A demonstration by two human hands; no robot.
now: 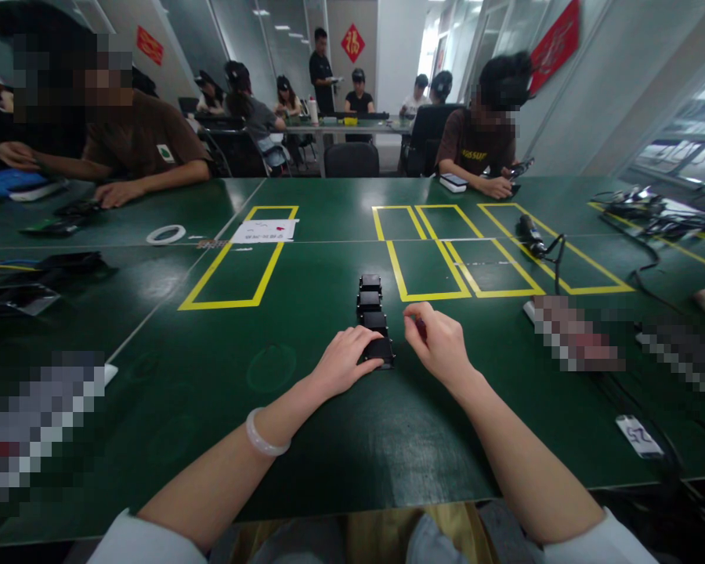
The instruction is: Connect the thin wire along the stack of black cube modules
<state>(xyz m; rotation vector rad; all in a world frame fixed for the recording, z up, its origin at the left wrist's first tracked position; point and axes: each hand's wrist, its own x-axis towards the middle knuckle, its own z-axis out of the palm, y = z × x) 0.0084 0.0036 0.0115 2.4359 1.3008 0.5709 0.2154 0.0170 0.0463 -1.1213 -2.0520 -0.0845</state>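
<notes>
A short row of small black boxes (371,305) lies on the green table (305,407), running away from me. My left hand (345,362) rests on the table with its fingers curled round the nearest black box (381,349). My right hand (439,341) hovers just right of that box, its fingers pinched together round something small and dark reddish that I cannot make out. A white bangle (262,439) sits on my left wrist.
Yellow tape rectangles (446,258) mark the table beyond the boxes, one with a white paper (264,230). A roll of tape (165,234) lies far left, a black tool with cable (532,235) at right. Other people sit at the far edge.
</notes>
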